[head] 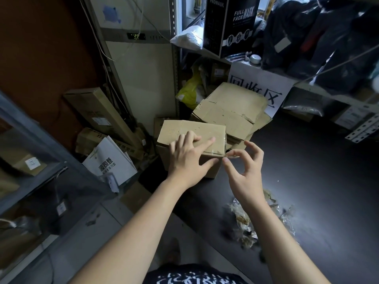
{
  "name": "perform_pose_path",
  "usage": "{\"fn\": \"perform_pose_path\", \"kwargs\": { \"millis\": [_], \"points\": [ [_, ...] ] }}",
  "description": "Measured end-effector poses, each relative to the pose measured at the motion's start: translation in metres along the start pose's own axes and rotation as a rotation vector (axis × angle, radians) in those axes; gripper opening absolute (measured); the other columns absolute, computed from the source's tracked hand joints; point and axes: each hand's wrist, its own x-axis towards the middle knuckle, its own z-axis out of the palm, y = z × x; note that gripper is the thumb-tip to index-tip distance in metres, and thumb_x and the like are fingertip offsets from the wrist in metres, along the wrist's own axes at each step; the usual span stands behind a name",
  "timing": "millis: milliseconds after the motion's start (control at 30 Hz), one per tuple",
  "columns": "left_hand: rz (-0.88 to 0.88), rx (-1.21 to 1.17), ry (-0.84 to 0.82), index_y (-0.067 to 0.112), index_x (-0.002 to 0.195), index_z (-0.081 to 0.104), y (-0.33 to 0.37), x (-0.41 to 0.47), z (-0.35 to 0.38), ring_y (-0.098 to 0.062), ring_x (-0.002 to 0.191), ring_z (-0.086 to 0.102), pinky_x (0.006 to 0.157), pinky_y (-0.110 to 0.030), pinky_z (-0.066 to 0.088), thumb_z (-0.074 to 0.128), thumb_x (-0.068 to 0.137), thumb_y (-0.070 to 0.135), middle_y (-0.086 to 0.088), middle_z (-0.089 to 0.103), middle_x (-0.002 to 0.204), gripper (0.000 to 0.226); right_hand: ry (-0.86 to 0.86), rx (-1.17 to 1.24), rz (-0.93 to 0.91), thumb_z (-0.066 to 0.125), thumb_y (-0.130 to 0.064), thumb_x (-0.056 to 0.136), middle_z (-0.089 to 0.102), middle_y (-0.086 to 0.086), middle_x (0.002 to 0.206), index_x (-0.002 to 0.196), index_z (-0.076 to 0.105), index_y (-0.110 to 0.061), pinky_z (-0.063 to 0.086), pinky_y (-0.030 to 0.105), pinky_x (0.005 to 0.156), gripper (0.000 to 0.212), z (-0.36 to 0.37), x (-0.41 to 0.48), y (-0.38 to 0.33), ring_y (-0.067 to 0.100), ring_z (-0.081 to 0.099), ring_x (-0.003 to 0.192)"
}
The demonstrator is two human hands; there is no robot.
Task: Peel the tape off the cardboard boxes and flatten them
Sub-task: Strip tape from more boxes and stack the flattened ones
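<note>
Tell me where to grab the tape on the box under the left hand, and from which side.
Pinch the tape by its loose end, at the near right top corner of the cardboard box, coming from the right: it sticks out past the edge there.

The person wears a dark, near-black top (pixel 196 273), printed across the front with broken white markings like brushed characters. Only a narrow strip of it shows at the bottom edge of the view, and the print is too blurred to read. The left arm (pixel 133 232) and the right arm (pixel 287 242) are bare along their whole visible length, and each ends in an uncovered grip, the left grip (pixel 188 158) and the right grip (pixel 248 171), with all five fingers showing.
</note>
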Motion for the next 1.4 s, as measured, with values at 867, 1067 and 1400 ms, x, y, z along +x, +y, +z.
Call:
{"fn": "perform_pose_path", "kwargs": {
  "millis": [867, 1067, 1400],
  "points": [
    [0.006, -0.217, 0.032, 0.032, 0.119, 0.073, -0.020, 0.001, -0.003, -0.005, 0.143, 0.040, 0.109, -0.024, 0.012, 0.084, 0.078, 0.042, 0.009, 0.054, 0.149, 0.044, 0.228, -0.041, -0.072, 0.068, -0.004, 0.094, 0.070, -0.012, 0.104, 0.109, 0.076, -0.018, 0.047, 0.014, 0.090, 0.022, 0.016, 0.002, -0.001, 0.000, 0.065, 0.103],
    [0.032, -0.202, -0.004, 0.035, 0.125, 0.070, -0.021, -0.002, -0.009, -0.004, 0.145, 0.035, 0.109, -0.022, 0.009, 0.079, 0.084, 0.041, 0.010, 0.050, 0.153, 0.042, 0.175, -0.136, -0.138, 0.078, -0.020, 0.091, 0.061, -0.011, 0.116, 0.116, 0.075, -0.021, 0.043, 0.016, 0.099, 0.026, 0.020, 0.004, 0.003, 0.004, 0.058, 0.117],
    [0.000, -0.173, 0.046, 0.033, 0.123, 0.072, -0.016, 0.000, -0.002, -0.006, 0.141, 0.041, 0.105, -0.031, 0.020, 0.079, 0.084, 0.041, 0.007, 0.056, 0.147, 0.041, 0.180, -0.274, -0.289, 0.066, -0.009, 0.098, 0.060, -0.002, 0.099, 0.095, 0.069, -0.011, 0.041, 0.029, 0.086, 0.004, 0.022, 0.007, 0.006, 0.016, 0.041, 0.098]
  ]
}}
